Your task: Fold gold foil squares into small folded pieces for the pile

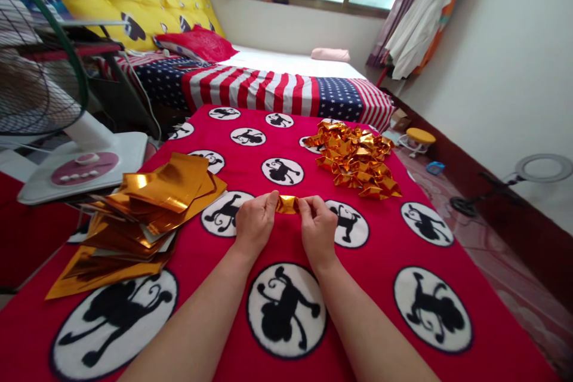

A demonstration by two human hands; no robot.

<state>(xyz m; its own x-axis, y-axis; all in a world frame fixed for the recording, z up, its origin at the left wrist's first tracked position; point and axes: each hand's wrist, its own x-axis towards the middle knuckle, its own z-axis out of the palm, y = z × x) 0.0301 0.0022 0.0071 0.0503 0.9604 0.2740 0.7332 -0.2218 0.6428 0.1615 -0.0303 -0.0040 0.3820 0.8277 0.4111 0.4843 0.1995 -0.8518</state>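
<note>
Between my two hands, over the middle of the red cloth, is a small folded piece of gold foil paper (pixel 287 204). My left hand (pixel 256 221) pinches its left end between thumb and fingers. At the opposite end, my right hand (pixel 317 227) pinches it the same way. To the left lies a loose stack of flat gold foil sheets (pixel 165 185), some showing pale undersides. A heap of folded gold foil pieces (pixel 353 155) sits at the far right of the cloth. My fingers cover both ends of the held piece.
The red cloth (pixel 358 286) with black-and-white monkey circles covers the table. A white fan (pixel 89 161) stands at the left. Beyond are a bed with a stars-and-stripes cover (pixel 250 86) and a red pillow (pixel 197 43). At the right are a yellow stool (pixel 421 136) and a ring-shaped stand (pixel 544 166).
</note>
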